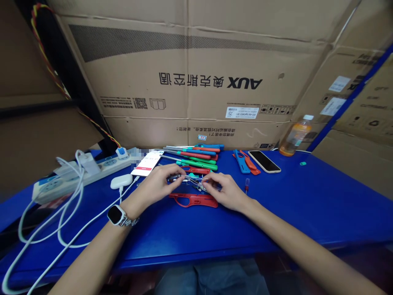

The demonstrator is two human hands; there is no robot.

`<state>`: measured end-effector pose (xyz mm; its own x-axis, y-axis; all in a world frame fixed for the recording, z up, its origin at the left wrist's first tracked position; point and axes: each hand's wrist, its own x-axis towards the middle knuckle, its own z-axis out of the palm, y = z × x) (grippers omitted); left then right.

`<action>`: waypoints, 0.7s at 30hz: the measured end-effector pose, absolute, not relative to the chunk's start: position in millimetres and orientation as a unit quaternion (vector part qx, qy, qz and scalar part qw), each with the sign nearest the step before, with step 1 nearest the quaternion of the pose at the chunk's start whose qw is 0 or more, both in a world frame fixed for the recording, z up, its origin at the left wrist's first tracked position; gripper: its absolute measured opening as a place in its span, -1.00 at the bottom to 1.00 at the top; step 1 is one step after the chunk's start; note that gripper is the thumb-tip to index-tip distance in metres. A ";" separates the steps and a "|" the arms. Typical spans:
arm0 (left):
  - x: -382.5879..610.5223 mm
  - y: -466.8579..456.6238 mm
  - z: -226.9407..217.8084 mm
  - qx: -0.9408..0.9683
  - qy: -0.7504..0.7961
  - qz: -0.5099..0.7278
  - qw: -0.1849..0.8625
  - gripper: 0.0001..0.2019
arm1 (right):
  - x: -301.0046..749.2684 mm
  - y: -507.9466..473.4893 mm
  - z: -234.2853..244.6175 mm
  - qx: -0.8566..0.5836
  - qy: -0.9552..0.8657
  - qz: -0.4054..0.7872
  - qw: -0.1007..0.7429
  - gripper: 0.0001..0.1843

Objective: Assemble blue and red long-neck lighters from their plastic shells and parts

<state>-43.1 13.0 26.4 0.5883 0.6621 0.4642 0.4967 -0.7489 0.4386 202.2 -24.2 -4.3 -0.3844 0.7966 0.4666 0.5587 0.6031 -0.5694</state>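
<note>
Above the front half of the blue table, my left hand (162,181) and my right hand (225,189) meet with pinched fingertips. Between them are small, thin lighter parts (193,180), metallic and whitish; their exact shape is too small to tell. Just below the fingertips lies a red lighter handle shell (196,200) with a trigger loop. Another red shell (196,169) lies right behind my hands. Further back is a pile of long-reach lighters (196,153) with green, blue and red handles and metal tubes.
A lit phone (149,162) and a white charging case (121,181) lie left, near a power strip (106,166) and loose white cables. To the right are blue and red shells (241,161), a phone (264,161), a small screwdriver (247,185) and a drink bottle (296,137). Cardboard (215,49) walls the back.
</note>
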 end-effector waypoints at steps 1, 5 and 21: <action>-42.6 13.0 26.1 0.879 0.328 0.318 0.135 -0.83 | 202.2 -24.5 -4.5 -0.417 -0.820 0.156 0.358 -0.84; -42.5 12.3 25.4 0.876 0.327 0.320 0.151 -0.84 | 202.3 -25.6 -3.7 -0.421 -0.839 0.138 0.316 -0.88; -42.7 12.1 22.8 0.876 0.331 0.303 0.179 -0.83 | 191.9 -23.0 9.6 -0.435 -0.802 0.155 0.378 -0.82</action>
<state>-42.7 12.1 22.8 0.5978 0.6877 0.4119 0.4715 -0.7172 0.5131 191.9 -23.0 9.6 -0.3352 0.8156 0.4716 0.5815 0.5729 -0.5776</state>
